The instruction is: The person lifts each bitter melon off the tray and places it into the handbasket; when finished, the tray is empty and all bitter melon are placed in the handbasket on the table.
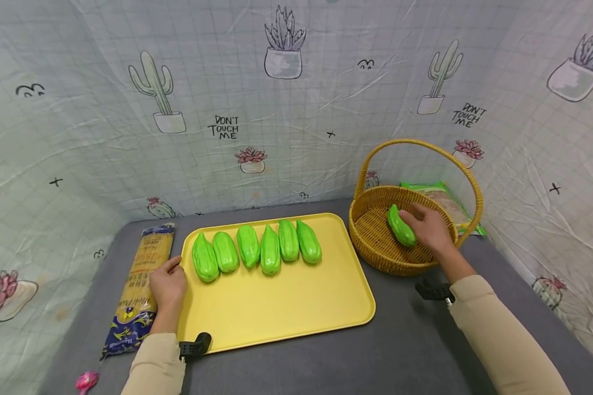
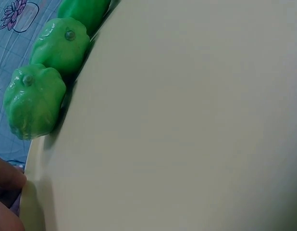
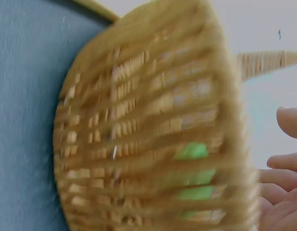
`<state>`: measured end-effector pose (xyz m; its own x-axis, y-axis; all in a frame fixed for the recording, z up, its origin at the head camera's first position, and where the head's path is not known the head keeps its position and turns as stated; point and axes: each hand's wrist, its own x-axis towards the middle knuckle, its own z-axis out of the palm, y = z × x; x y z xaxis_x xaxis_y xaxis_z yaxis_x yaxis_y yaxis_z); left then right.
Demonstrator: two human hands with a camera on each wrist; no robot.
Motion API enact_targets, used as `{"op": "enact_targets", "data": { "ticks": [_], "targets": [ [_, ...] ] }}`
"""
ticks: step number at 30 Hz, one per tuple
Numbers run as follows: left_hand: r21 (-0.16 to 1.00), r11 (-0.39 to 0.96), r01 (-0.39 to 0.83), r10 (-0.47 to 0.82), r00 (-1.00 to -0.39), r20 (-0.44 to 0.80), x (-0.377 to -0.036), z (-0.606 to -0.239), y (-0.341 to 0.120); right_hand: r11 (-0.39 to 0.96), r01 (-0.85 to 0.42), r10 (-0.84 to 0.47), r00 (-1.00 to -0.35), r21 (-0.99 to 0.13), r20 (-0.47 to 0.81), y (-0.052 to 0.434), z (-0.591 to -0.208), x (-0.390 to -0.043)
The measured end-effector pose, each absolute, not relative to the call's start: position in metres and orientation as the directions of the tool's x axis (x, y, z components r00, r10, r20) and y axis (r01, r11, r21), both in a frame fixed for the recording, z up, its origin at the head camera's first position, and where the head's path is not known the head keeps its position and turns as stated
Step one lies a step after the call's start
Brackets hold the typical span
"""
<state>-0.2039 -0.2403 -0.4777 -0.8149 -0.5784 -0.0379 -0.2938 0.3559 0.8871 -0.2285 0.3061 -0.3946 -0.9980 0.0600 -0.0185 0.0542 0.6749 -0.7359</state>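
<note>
Here, right hand [image 1: 429,227] reaches into wicker basket [image 1: 375,249], fingers curled round green gourd [image 1: 401,226] lying inside. Left hand [image 1: 167,283], fingers relaxed, rests against yellow tray [image 1: 286,307] edge on worktop [image 1: 405,351].

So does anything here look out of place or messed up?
Nothing is spilled or damaged. One green gourd lies apart in the wicker basket under the right hand, while six others sit in a neat row on the yellow tray.
</note>
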Motion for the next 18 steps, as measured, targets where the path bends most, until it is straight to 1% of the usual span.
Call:
{"op": "enact_targets", "data": {
  "ticks": [9,18],
  "targets": [
    [0.888,0.352,-0.296,-0.577,-0.816,-0.043,-0.203,-0.476,-0.239,0.617,-0.075,-0.035,-0.997,-0.783,0.068,0.268,-0.372,-0.217],
    [0.891,0.352,-0.286,-0.585,-0.810,-0.028,-0.205,-0.479,-0.240,0.574,-0.143,-0.138,-0.988,-0.806,0.076,0.231,-0.368,-0.213]
  ]
}}
